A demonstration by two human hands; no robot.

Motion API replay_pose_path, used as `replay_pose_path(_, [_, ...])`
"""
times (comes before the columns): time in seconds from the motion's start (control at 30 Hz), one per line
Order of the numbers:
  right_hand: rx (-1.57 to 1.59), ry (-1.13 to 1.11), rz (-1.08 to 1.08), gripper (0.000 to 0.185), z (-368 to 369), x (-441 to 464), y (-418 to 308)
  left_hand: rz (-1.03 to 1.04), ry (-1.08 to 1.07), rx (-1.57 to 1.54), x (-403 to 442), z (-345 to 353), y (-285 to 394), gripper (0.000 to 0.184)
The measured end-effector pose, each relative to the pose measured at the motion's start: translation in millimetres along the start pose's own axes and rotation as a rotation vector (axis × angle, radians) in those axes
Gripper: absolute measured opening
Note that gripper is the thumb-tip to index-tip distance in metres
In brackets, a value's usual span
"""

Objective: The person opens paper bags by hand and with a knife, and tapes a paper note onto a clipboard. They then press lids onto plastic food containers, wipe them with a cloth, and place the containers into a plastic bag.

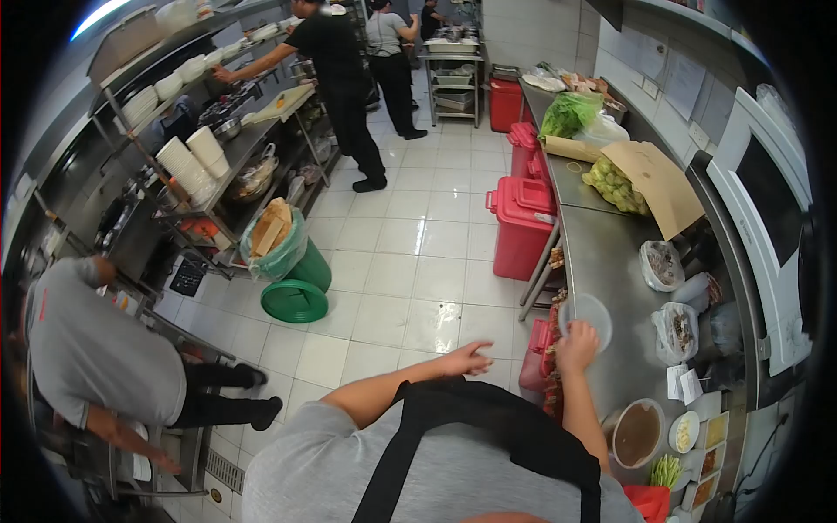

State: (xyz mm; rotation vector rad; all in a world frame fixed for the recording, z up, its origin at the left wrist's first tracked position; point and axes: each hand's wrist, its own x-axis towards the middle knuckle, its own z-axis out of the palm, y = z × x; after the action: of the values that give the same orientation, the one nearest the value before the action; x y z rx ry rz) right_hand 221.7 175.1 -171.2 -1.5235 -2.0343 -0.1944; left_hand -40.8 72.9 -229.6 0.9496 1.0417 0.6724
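Note:
My right hand (578, 345) is closed on the near rim of a translucent round plastic container (596, 315) at the left edge of the steel counter (610, 261). Over the tiled floor, my left hand (469, 358) hangs in front of my apron with fingers apart and nothing in it. Further along the counter lie a bagged dark food in a clear container (675, 333) and another such pack (662, 266). Nearer to me stands a tub of brown liquid (636, 433), beside a small bowl of pale chopped food (684, 431).
Red lidded bins (521, 228) stand beside the counter. A yellow-green net bag (615, 185) and lettuce (569, 113) lie farther back. A green bin (305, 261) with its lid (295, 301) is across the aisle. One person (105, 340) bends at left; others work at the back.

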Motion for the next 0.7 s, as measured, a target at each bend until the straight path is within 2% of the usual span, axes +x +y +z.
replay_pose_path(0.07, [0.169, -0.009, -0.175, 0.030, -1.2, -1.9, -23.2, 0.021, 0.015, -0.532, 7.6, 29.9, 71.9, 0.059])
replay_pose_path(0.13, [0.345, -0.004, -0.249, 0.027, -3.4, -3.8, -58.0, 0.145, 0.154, -0.445, 20.2, 41.0, 107.0, 0.053])
replay_pose_path(0.17, [0.467, -0.095, -0.200, 0.027, -0.7, -4.8, -71.6, 0.210, 0.223, -0.399, 28.5, 38.7, 118.3, 0.050])
replay_pose_path(0.23, [0.500, -0.227, -0.360, 0.030, -13.9, 17.6, -92.3, 0.252, 0.182, -0.254, 42.3, 11.8, 126.6, 0.046])
replay_pose_path(0.27, [0.464, -0.133, -0.407, 0.032, -29.2, 36.6, -97.8, 0.273, 0.164, -0.178, 46.1, -4.2, 133.5, 0.045])
replay_pose_path(0.33, [0.388, 0.062, -0.502, 0.036, -67.1, 81.9, -112.0, 0.339, -0.002, -0.002, 38.4, -23.8, 183.3, 0.047])
replay_pose_path(0.37, [0.399, 0.091, -0.405, 0.035, -79.9, 100.2, -117.0, 0.373, -0.086, 0.084, 32.8, -26.6, 208.7, 0.049])
replay_pose_path(0.4, [0.407, 0.123, -0.310, 0.035, -91.2, 118.1, -119.9, 0.527, -0.152, 0.124, 31.2, -26.3, 227.3, 0.046])
replay_pose_path(0.43, [0.414, 0.150, -0.214, 0.035, -100.6, 130.1, -121.5, 0.542, -0.155, 0.238, 23.8, -23.9, 247.5, 0.043])
replay_pose_path(0.5, [0.589, -0.158, -0.016, 0.032, -114.7, 142.4, -120.9, 0.570, -0.164, 0.467, 8.6, -21.5, 278.9, 0.037])
replay_pose_path(0.53, [0.675, -0.310, 0.089, 0.031, -117.8, 145.2, -121.6, 0.584, -0.175, 0.464, 9.5, -22.1, 279.9, 0.026])
replay_pose_path(0.63, [0.428, -0.072, -0.119, 0.030, -115.6, 147.3, -131.2, 0.518, -0.231, 0.272, 27.8, -31.2, 268.2, 0.019])
replay_pose_path(0.7, [0.481, -0.145, -0.004, 0.031, -106.6, 147.8, -132.3, 0.433, -0.308, 0.129, 41.4, -40.1, 263.1, 0.014])
